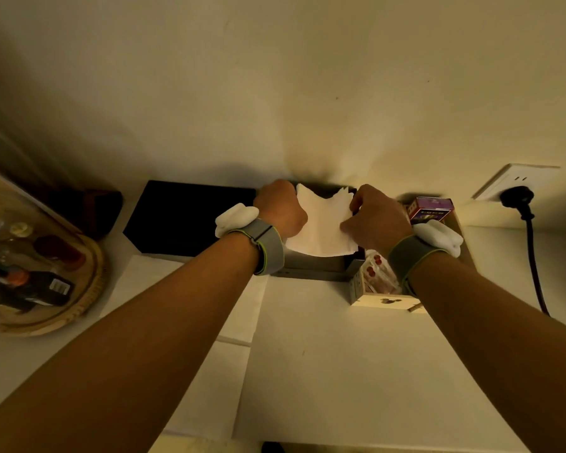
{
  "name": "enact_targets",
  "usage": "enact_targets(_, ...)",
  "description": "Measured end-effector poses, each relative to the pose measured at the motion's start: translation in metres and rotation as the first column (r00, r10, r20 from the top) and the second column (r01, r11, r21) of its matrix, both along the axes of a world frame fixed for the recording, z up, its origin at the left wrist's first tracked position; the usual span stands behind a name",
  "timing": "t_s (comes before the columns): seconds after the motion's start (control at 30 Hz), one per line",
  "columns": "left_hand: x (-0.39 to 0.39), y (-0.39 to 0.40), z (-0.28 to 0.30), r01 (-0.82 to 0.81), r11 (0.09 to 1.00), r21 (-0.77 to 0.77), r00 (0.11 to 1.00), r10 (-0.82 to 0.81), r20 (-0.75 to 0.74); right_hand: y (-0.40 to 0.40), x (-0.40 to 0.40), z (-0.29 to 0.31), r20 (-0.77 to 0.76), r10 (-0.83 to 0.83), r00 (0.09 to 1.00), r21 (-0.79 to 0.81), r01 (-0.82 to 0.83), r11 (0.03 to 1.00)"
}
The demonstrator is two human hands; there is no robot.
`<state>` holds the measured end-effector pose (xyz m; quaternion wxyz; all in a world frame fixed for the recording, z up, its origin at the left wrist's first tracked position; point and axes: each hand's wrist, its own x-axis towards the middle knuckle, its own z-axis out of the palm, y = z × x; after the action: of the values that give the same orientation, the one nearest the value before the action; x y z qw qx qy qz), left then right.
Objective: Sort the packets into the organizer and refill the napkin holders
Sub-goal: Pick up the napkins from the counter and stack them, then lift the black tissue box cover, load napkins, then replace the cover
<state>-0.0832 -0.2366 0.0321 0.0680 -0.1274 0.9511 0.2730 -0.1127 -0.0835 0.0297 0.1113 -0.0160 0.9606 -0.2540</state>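
At the far left of the counter [307,371] sits a round woven tray [89,299] holding several bottles [43,286] — a dark one with an orange cap lies nearest me, the rest too blurred to name. Next comes a flat black box [183,217] against the wall. My left hand [280,207] is closed over the left edge of a white napkin stack [324,223], its fingers hidden beneath the paper. The napkins sit in the open top of a dark napkin holder [311,269], their far corners sticking up unevenly. My right hand [378,217] pinches the stack's right edge between thumb and fingers. Just beside the holder on the right stands a pale wooden organizer [383,300] — red-and-white packets [374,269] stand in its near compartment, and a purple box [432,209] shows farther back. A black plug [517,197] sits in the wall socket [510,183].
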Motion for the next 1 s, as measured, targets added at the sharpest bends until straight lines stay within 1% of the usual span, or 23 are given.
enact_targets(0.1,0.004,-0.002,0.004,0.010,1.000,-0.024,1.000,-0.010,-0.030,-0.001,0.004,0.003,-0.058,0.050,0.997,0.101,-0.044,0.994)
enact_targets(0.17,0.007,-0.005,0.008,0.009,1.000,-0.004,0.999,-0.009,-0.047,-0.002,0.008,0.005,-0.098,0.090,0.991,0.162,-0.074,0.984)
enact_targets(0.23,0.011,-0.008,0.010,0.012,1.000,0.016,0.998,-0.011,-0.062,-0.002,0.012,0.008,-0.102,0.121,0.987,0.187,-0.101,0.977)
enact_targets(0.4,0.031,-0.016,0.013,0.003,0.999,0.049,0.996,0.001,-0.092,0.003,0.023,0.014,-0.090,0.158,0.983,0.124,-0.147,0.981)
enact_targets(0.53,0.054,-0.020,0.011,0.025,0.995,0.095,0.997,-0.018,-0.070,0.009,0.039,0.019,-0.076,0.225,0.971,0.053,-0.221,0.974)
enact_targets(0.67,0.085,-0.019,0.010,-0.038,0.985,0.166,0.995,0.052,-0.084,0.014,0.063,0.021,-0.040,0.282,0.958,-0.017,-0.283,0.959)
enact_targets(0.77,0.111,-0.018,0.007,-0.076,0.977,0.197,0.994,0.089,-0.061,0.019,0.077,0.015,-0.007,0.341,0.940,-0.006,-0.341,0.940)
enact_targets(0.83,0.131,-0.018,0.006,-0.084,0.981,0.175,0.995,0.093,-0.041,0.022,0.085,0.008,-0.008,0.385,0.923,0.010,-0.385,0.923)
enact_targets(0.9,0.152,-0.018,0.004,-0.100,0.989,0.107,0.995,0.101,-0.011,0.024,0.094,0.005,0.009,0.443,0.896,0.028,-0.443,0.896)
enact_targets(1.0,0.185,-0.018,0.001,-0.121,0.993,0.016,0.991,0.120,0.053,0.027,0.107,-0.002,0.058,0.577,0.815,0.134,-0.579,0.805)
